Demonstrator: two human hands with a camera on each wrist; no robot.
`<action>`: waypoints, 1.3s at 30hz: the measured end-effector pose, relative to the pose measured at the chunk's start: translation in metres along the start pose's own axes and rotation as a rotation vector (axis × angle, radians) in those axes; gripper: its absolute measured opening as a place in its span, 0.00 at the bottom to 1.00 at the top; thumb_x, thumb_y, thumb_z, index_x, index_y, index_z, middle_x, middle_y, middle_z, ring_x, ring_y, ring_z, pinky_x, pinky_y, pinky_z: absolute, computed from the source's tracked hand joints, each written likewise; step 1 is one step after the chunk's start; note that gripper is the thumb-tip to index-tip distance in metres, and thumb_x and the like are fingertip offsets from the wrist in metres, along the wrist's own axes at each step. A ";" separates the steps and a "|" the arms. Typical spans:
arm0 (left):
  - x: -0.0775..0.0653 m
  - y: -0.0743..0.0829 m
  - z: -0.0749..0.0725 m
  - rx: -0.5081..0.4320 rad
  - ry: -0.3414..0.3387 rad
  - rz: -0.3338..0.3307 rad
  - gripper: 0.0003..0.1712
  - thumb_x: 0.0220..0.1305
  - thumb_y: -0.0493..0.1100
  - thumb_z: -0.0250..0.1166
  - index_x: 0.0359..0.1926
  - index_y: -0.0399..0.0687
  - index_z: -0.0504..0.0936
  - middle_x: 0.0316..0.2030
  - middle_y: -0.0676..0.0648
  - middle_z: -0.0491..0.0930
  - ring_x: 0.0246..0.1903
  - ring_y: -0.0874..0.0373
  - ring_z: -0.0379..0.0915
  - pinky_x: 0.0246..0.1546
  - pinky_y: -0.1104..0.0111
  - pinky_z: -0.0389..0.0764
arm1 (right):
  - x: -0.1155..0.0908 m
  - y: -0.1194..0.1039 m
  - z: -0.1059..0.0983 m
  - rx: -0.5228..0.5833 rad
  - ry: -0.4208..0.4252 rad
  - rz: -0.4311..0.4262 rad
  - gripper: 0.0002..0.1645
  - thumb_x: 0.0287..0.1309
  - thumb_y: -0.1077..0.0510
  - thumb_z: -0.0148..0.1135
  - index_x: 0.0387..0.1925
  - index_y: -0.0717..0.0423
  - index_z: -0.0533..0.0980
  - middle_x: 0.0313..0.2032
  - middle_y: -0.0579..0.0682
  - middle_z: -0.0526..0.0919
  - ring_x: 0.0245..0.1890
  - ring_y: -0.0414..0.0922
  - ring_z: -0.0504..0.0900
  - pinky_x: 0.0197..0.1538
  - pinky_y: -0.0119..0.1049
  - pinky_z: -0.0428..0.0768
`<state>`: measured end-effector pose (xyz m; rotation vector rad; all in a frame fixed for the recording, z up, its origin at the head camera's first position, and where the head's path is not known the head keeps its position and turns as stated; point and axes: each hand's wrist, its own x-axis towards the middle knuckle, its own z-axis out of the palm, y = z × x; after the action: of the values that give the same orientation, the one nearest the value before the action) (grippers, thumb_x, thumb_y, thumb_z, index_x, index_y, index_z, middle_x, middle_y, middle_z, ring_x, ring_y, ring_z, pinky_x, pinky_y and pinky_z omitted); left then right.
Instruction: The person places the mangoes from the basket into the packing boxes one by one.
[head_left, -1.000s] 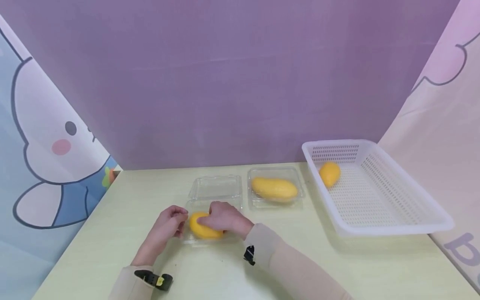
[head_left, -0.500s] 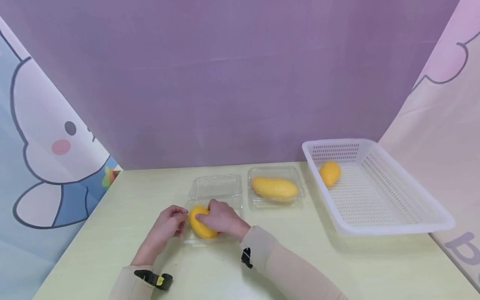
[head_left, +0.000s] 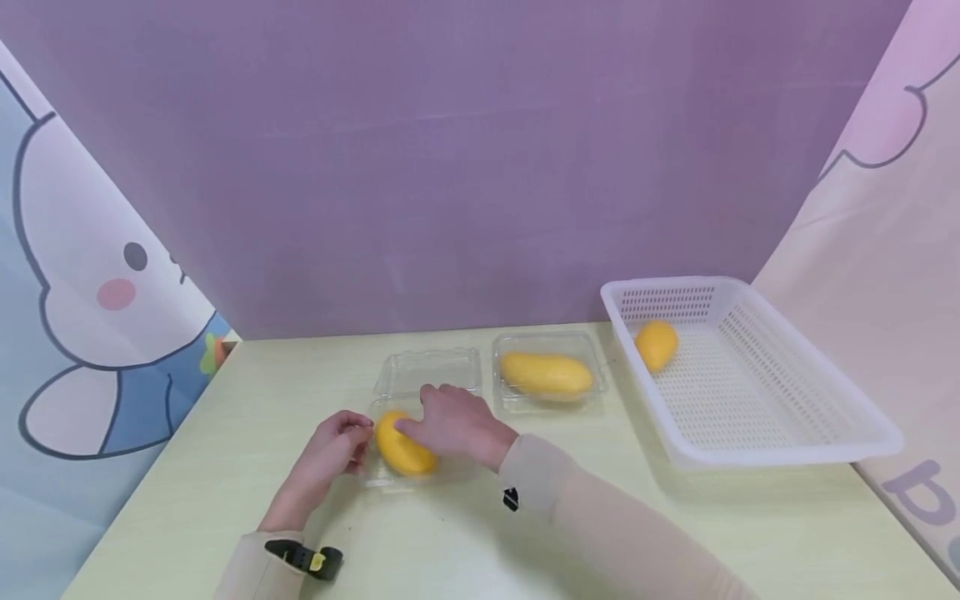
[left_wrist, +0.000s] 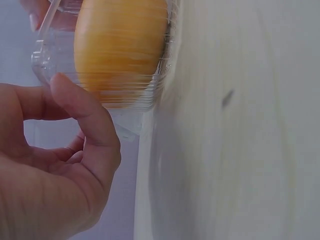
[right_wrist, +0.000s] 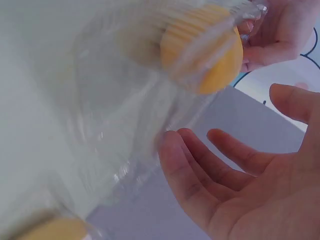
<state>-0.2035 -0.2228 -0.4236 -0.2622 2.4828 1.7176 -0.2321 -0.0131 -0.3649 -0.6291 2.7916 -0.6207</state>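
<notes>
A yellow mango [head_left: 403, 450] lies at a slant in the base of an open clear plastic clamshell box [head_left: 385, 482], whose lid [head_left: 429, 372] is folded back flat behind it. At the near left of that box, my left hand [head_left: 330, 457] pinches its rim between thumb and finger, as the left wrist view [left_wrist: 70, 165] shows up close. My right hand [head_left: 463, 427] hovers over the box's right side. In the right wrist view, its fingers [right_wrist: 182, 170] are spread and loosely bent, apart from the mango, with nothing between them.
Right of the open box stands a second clear box [head_left: 590, 343] with a closed lid and a long yellow mango [head_left: 546, 375] inside. A white perforated basket [head_left: 757, 457] at the right holds one mango [head_left: 657, 346] against its left wall. A purple wall [head_left: 450, 167] rises behind the table.
The mango has turned from lying sideways to a slant in the box. My right hand has let go of it and drawn up and right. My left hand has stayed at the rim.
</notes>
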 end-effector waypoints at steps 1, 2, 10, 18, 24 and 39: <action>0.000 0.000 0.000 -0.001 0.000 0.000 0.15 0.73 0.39 0.55 0.54 0.33 0.71 0.33 0.41 0.74 0.27 0.53 0.70 0.26 0.65 0.78 | -0.001 0.000 -0.003 -0.020 0.000 -0.005 0.38 0.66 0.30 0.55 0.60 0.56 0.75 0.48 0.50 0.82 0.42 0.47 0.79 0.43 0.41 0.78; 0.000 0.001 0.000 -0.002 0.000 0.000 0.15 0.73 0.39 0.55 0.54 0.33 0.71 0.33 0.41 0.74 0.27 0.53 0.70 0.26 0.66 0.78 | -0.002 0.000 -0.005 -0.039 0.001 -0.009 0.38 0.66 0.30 0.55 0.60 0.56 0.75 0.48 0.51 0.82 0.43 0.48 0.80 0.43 0.42 0.79; -0.001 0.002 0.000 0.006 0.007 0.000 0.14 0.73 0.38 0.55 0.54 0.33 0.71 0.34 0.41 0.74 0.28 0.53 0.70 0.26 0.66 0.78 | -0.011 0.002 -0.022 -0.269 0.021 -0.023 0.42 0.67 0.28 0.52 0.67 0.54 0.72 0.56 0.53 0.78 0.54 0.52 0.76 0.53 0.49 0.79; 0.000 0.001 0.000 -0.003 0.006 0.003 0.14 0.73 0.38 0.55 0.54 0.33 0.71 0.33 0.41 0.73 0.27 0.53 0.69 0.25 0.66 0.78 | -0.017 0.016 -0.039 -0.383 0.039 -0.027 0.43 0.67 0.28 0.51 0.70 0.53 0.69 0.61 0.55 0.75 0.60 0.55 0.74 0.58 0.50 0.77; -0.001 -0.002 0.000 -0.002 0.002 -0.001 0.14 0.73 0.38 0.55 0.54 0.33 0.71 0.32 0.42 0.73 0.27 0.53 0.69 0.25 0.66 0.77 | -0.019 0.033 -0.054 -0.396 0.067 -0.001 0.42 0.67 0.30 0.53 0.68 0.54 0.70 0.57 0.55 0.76 0.56 0.55 0.74 0.54 0.49 0.77; 0.000 -0.001 0.001 -0.003 0.003 -0.001 0.14 0.73 0.38 0.55 0.54 0.33 0.71 0.32 0.42 0.73 0.27 0.53 0.69 0.26 0.65 0.77 | -0.023 0.084 -0.098 -0.450 0.162 0.019 0.41 0.69 0.35 0.52 0.69 0.61 0.68 0.63 0.63 0.74 0.64 0.62 0.70 0.61 0.59 0.74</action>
<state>-0.2029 -0.2216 -0.4247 -0.2663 2.4821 1.7225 -0.2701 0.1006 -0.3125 -0.6523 3.1105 -0.0313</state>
